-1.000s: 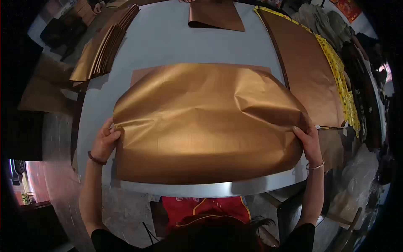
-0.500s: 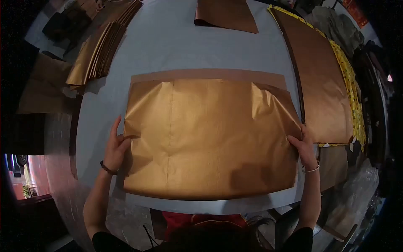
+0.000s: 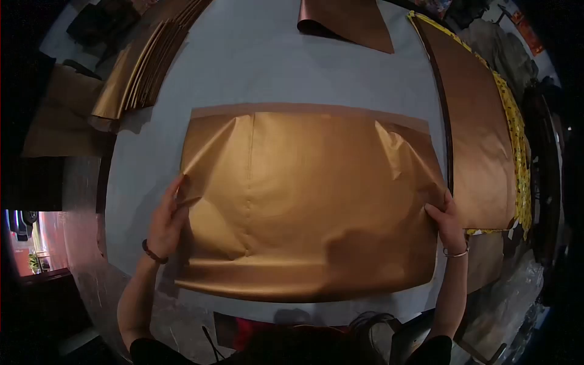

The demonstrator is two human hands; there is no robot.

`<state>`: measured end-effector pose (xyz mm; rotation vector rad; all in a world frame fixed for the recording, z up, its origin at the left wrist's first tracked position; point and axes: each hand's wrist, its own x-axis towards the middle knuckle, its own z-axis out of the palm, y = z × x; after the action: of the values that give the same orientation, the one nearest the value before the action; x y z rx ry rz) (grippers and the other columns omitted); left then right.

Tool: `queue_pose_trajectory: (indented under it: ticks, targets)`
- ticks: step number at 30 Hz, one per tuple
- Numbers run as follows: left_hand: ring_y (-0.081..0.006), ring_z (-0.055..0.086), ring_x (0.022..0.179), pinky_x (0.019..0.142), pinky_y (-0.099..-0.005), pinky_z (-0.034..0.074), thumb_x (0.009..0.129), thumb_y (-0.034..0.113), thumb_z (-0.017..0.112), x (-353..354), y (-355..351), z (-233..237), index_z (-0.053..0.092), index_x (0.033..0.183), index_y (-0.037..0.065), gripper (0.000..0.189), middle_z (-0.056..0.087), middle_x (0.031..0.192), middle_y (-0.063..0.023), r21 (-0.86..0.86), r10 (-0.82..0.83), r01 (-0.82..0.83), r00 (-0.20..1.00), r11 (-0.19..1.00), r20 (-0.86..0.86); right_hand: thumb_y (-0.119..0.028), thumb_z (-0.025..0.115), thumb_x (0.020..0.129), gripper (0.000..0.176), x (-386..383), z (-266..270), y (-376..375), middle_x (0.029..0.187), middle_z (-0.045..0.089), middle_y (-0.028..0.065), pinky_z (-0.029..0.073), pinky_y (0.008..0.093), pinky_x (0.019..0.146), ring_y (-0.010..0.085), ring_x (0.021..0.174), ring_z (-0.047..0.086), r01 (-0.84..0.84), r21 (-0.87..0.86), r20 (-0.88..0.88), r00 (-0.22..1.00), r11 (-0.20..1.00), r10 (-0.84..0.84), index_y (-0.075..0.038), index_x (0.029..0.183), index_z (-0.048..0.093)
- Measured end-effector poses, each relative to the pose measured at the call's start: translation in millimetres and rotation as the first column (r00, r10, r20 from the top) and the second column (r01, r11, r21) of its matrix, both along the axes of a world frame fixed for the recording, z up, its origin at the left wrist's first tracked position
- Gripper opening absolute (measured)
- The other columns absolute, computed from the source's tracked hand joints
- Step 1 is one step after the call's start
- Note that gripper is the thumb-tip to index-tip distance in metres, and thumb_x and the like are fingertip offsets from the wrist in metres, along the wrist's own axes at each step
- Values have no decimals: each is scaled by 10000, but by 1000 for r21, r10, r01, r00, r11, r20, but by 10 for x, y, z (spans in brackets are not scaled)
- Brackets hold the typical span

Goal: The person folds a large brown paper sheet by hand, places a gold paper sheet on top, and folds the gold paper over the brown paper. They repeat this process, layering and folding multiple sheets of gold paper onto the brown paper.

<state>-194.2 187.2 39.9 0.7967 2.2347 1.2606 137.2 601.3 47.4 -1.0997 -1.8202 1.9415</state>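
Observation:
A wide, shiny gold-brown sheet, folded over with a rounded near edge, lies in front of me. A strip of its duller back layer shows along the far side. Its top layer is creased at both far corners, and a vertical fold line runs left of the middle. My left hand grips the left edge, its thumb by the margin and its other fingers partly hidden. At the right edge my right hand pinches the sheet with the thumb on top; the fingers behind are partly hidden.
The sheet rests on a pale grey table. Folded gold-brown pieces lie stacked at the far left. Another brown sheet curls at the back. To the right lies a brown stack edged by yellow patterned material.
The sheet's near edge has come a little closer to me and bulges more. My left hand's fingers have closed in on the left edge. The view has shifted slightly.

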Motion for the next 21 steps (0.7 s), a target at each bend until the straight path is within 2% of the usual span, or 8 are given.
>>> queue_pose_trajectory:
  ticks: [3, 5, 6, 7, 11, 13, 18, 21]
  targets:
    - [-219, 509, 1182, 985, -321, 410, 918, -34, 422, -99, -77, -97, 325, 1409, 27, 504, 493, 1331, -130, -44, -154, 151, 983, 988, -97, -82, 601, 872, 471, 18, 23, 74, 1208, 555, 66, 441, 297, 919, 152, 1090, 531, -70, -34, 19, 997, 997, 71, -29, 1301, 417]
    - [-219, 567, 1128, 932, -295, 437, 917, -24, 456, -85, -44, -44, 476, 1293, 11, 378, 587, 1215, -116, -66, -105, 104, 995, 992, 1, -93, 605, 873, 463, 47, -8, 118, 1208, 557, 70, 443, 292, 917, 154, 1081, 539, -37, -53, 40, 998, 998, 40, -22, 1292, 420]
    - [-219, 567, 1128, 932, -295, 437, 917, -24, 456, -80, -14, -29, 476, 1293, 11, 378, 587, 1215, -116, -44, -139, 140, 990, 989, 11, -103, 609, 874, 457, 41, 2, 119, 1207, 559, 75, 445, 287, 915, 156, 1072, 548, -34, -92, 48, 998, 995, 38, -15, 1282, 423]
    - [-218, 571, 1124, 925, -295, 442, 917, -24, 454, -70, -17, 1, 486, 1279, 4, 364, 590, 1209, -118, -83, -114, 114, 993, 990, 4, -131, 618, 876, 401, -40, 63, 50, 1076, 595, 48, 457, 257, 824, 108, 956, 559, 36, -108, -2, 999, 993, -37, -6, 1226, 466]
    - [-215, 574, 1118, 903, -284, 451, 920, -27, 442, -59, -80, -93, 491, 1269, -6, 354, 590, 1208, -119, -24, -62, 63, 997, 998, 36, -144, 604, 888, 303, -25, -73, 387, 1057, 611, 22, 445, 237, 863, 92, 963, 569, 75, -22, 132, 989, 997, -72, -22, 1155, 526]
    - [-217, 568, 1126, 908, -286, 449, 918, -36, 434, -47, -52, -32, 489, 1272, -7, 360, 588, 1210, -122, -64, -80, 81, 997, 995, 25, -160, 602, 895, 219, -139, -105, 536, 976, 620, -2, 453, 217, 814, 77, 891, 579, 190, -103, -24, 981, 976, -194, -35, 1073, 571]
    - [-216, 549, 1146, 937, -288, 430, 914, -42, 423, -29, -6, 49, 474, 1288, -13, 379, 579, 1220, -128, -118, -51, 60, 996, 991, 74, -171, 595, 903, 167, -428, -196, 809, 932, 621, -11, 472, 226, 775, 82, 859, 586, 157, -57, -100, 982, 986, -162, -43, 1009, 588]
    - [-219, 543, 1153, 945, -285, 420, 910, -43, 413, -33, -24, -6, 467, 1298, -18, 393, 576, 1227, -126, -33, -34, 39, 991, 999, 130, -173, 595, 903, 155, -615, -170, 801, 913, 624, -11, 479, 232, 769, 84, 850, 589, 169, -113, -175, 967, 979, -188, -44, 988, 591]
